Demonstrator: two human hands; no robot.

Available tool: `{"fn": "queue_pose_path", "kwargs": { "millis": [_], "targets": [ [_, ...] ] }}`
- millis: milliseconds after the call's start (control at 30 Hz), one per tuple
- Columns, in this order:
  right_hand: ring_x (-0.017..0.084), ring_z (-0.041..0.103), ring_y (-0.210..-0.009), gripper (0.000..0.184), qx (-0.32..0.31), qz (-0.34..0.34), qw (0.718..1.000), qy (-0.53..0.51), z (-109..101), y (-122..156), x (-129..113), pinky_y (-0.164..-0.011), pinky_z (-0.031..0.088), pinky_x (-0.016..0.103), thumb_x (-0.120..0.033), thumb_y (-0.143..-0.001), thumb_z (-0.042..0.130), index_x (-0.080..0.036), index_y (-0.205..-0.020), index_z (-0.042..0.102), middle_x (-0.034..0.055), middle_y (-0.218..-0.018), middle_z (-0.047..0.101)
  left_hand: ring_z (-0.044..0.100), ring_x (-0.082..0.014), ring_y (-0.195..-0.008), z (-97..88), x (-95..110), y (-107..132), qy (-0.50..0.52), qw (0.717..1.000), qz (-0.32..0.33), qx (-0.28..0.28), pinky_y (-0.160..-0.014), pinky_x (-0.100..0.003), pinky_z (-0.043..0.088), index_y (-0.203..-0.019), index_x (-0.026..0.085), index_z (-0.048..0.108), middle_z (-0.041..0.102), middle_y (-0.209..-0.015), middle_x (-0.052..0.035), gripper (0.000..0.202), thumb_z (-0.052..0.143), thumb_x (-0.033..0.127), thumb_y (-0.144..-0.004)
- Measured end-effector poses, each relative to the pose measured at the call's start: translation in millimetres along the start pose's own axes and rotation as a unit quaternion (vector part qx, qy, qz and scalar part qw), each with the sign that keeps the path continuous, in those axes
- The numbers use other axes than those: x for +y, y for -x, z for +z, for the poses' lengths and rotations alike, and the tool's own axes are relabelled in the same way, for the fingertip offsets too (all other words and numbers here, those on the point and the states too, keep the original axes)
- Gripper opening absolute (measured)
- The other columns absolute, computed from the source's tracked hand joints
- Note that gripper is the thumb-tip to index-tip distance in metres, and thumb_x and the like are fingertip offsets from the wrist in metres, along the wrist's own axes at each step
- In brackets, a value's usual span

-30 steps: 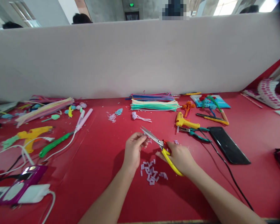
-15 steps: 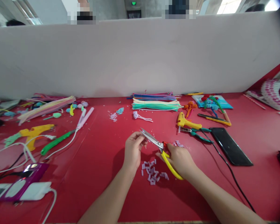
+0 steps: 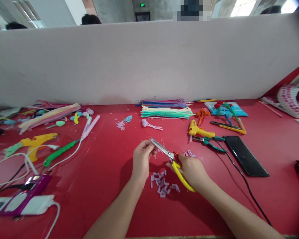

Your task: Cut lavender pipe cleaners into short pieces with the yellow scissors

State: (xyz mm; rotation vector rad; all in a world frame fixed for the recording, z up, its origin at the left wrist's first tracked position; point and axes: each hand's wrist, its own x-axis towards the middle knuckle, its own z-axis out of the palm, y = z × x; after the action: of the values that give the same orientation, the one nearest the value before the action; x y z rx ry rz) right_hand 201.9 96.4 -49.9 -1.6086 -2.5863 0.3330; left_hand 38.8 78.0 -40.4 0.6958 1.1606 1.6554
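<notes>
My right hand (image 3: 192,170) grips scissors (image 3: 177,169) with yellow and red handles. Their metal blades point up and left, with the tips at the fingers of my left hand (image 3: 142,157). Those left fingers are pinched together; whatever small piece they hold is hidden by the fingers and blades. Below the blades, between my forearms, lies a scatter of small lilac cut pieces (image 3: 161,183). More lilac bits (image 3: 189,153) lie just beyond my right hand. Farther back rests a lilac pipe-cleaner piece (image 3: 151,124) with a knotted head and two stems.
Bundled pipe cleaners (image 3: 166,112) lie against the white partition (image 3: 149,63). To the right are a yellow glue gun (image 3: 200,130), pliers (image 3: 211,143) and a black phone (image 3: 246,156) with a cable nearby. At left are another glue gun (image 3: 36,143), a green-handled tool (image 3: 61,152) and a purple power strip (image 3: 36,189).
My hands and the scissors hold almost the same pose. The view has shifted very slightly. Beyond the partition, a person's dark hair now shows at upper left.
</notes>
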Motion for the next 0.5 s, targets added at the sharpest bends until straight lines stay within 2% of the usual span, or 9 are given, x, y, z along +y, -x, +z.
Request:
{"fn": "queue_pose_path", "kwargs": {
  "millis": [500],
  "targets": [
    [0.013, 0.052, -0.046, 0.042, 0.011, -0.001, 1.0, 0.003, 3.3, 0.1, 2.4, -0.042, 0.017, 0.023, -0.056, -0.074, 0.031, -0.018, -0.065, 0.048, 0.0042, -0.054, 0.057, 0.046, -0.0061, -0.051, -1.0, 0.7, -0.1, 0.001, 1.0, 0.002, -0.007, -0.051, -0.018, 0.035, -0.068, 0.014, 0.054, 0.054, -0.061, 0.0008, 0.008, 0.055, 0.021, -0.065]
  ]
}}
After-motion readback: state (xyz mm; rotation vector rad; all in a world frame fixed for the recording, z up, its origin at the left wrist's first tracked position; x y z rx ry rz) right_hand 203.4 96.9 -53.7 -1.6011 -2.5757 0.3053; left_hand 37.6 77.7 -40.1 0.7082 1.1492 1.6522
